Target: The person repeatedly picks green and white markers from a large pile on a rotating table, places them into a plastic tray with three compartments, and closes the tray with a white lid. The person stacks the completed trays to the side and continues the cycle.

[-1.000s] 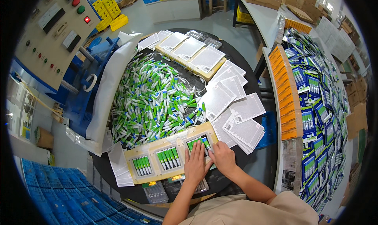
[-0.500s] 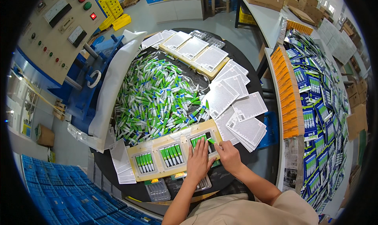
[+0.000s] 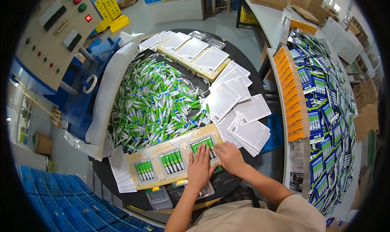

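Note:
A cream tray [image 3: 160, 181] with three compartments lies at the near edge of the round black table. Green and white glue tubes [image 3: 172, 160] stand side by side in the middle compartment, more [image 3: 144, 170] in the left one. My left hand [image 3: 199, 168] lies flat, fingers stretched, over tubes [image 3: 208, 143] in the right compartment. My right hand [image 3: 230, 158] bends its closed fingers down at that compartment's right end; whatever is under the fingertips is hidden. Beyond the tray spreads a large heap of loose glue tubes [image 3: 154, 102].
White printed cards [image 3: 248, 109] fan out at the right, others [image 3: 120, 171] at the left. A second tray [image 3: 205, 71] bearing cards stands at the back. Clear plastic blisters [image 3: 159, 198] lie nearest me. A blue press [image 3: 87, 94] borders the left; packed glue cards [image 3: 325, 130] fill a side bench.
My right hand has come down and inward to the right compartment; the tilted tube it held no longer shows apart. My left hand stays over the tubes. The whole view has shifted slightly.

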Demonstrator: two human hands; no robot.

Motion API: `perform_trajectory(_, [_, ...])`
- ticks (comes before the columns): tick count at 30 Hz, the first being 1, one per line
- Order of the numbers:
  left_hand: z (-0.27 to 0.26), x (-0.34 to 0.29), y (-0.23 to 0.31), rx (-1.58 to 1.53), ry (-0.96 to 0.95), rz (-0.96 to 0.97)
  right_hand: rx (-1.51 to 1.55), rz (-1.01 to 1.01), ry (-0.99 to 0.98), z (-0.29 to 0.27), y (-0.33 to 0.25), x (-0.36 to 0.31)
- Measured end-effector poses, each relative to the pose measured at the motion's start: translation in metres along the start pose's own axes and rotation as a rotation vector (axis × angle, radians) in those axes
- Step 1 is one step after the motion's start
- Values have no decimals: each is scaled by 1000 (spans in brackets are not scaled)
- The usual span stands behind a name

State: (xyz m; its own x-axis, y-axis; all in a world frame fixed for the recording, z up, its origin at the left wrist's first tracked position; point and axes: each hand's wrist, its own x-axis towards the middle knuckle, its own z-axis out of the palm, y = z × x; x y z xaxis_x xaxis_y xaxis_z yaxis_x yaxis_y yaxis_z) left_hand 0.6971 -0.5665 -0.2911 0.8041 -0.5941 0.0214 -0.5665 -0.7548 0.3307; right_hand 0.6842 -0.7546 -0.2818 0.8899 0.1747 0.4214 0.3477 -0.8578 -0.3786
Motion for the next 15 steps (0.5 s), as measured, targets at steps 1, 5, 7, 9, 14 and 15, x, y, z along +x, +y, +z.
perform_trajectory(1, [-1,0,0,-4,5,4,-13,-15,48,-7,10,4])
perform_trajectory(5, [-6,1,4,45,13,70,-230,309,273,-52,112,35])
perform_trajectory(7, [-7,3,5,47,-101,75,-497,415,29,-73,160,30])
perform_trajectory(9, [-9,5,4,51,-124,87,-633,502,-368,-79,193,19])
perform_trajectory(14, [-7,8,-3,-21,-73,131,-554,221,-338,-63,237,-11])
perform_trajectory(15, [-11,1,-10,-21,-20,115,-336,178,-167,-62,237,-15])
